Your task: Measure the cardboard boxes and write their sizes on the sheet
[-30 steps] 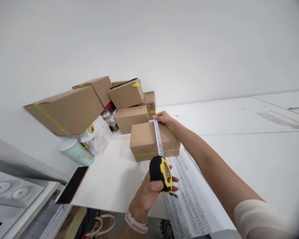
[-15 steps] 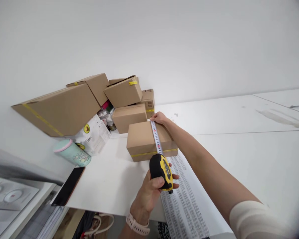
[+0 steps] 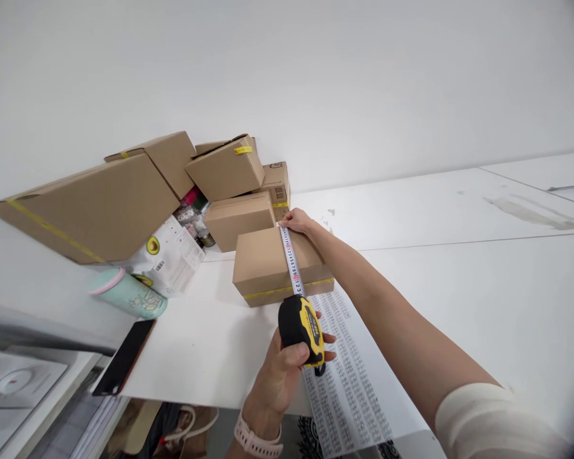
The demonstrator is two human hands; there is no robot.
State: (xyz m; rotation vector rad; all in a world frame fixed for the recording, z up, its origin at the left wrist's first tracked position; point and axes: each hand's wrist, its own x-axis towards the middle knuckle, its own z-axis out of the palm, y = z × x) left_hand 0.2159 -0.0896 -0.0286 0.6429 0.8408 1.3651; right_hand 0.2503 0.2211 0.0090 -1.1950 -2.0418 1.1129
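My left hand is wrapped round a black and yellow tape measure, with a pink watch band on the wrist. Its blade is pulled out across the top of a closed cardboard box, which has yellow tape along its front side. At the box's far edge, my right hand pinches the end of the blade between thumb and fingers. The tape measure's case hangs just in front of the box, above the white table.
More cardboard boxes are stacked behind and to the left, against the wall. A mint tumbler, an avocado-print package and a black phone lie at the left. A printed sheet hangs over the front edge.
The view has shifted slightly, so the boxes and both hands appear a little further left. The hold on the tape measure and its blade looks the same.
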